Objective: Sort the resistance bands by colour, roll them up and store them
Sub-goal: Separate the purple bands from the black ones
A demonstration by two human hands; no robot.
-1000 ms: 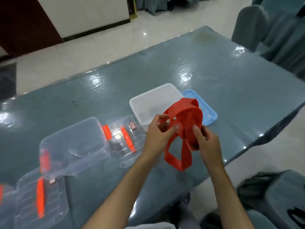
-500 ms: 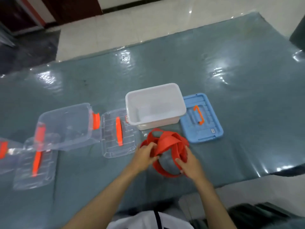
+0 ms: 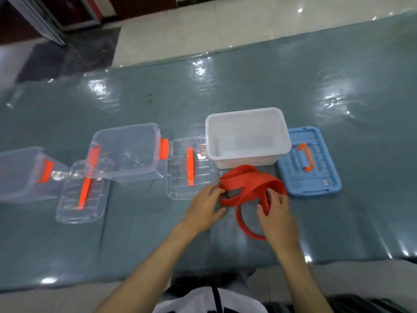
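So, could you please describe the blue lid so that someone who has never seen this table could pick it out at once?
On the grey-green plastic-covered table, find the opaque white plastic box in the row of containers. The flat blue plastic lid lies right beside it, at the row's right end. Unlike the two clear lids with orange handles further left, it is solid blue.

On my teal table cover [image 3: 293, 75]: nothing but glare. Beyond its far edge: pale tiled floor [image 3: 203, 30], 1 dark floor mat [image 3: 74, 53], 1 dark red door [image 3: 74, 7] at the wall.
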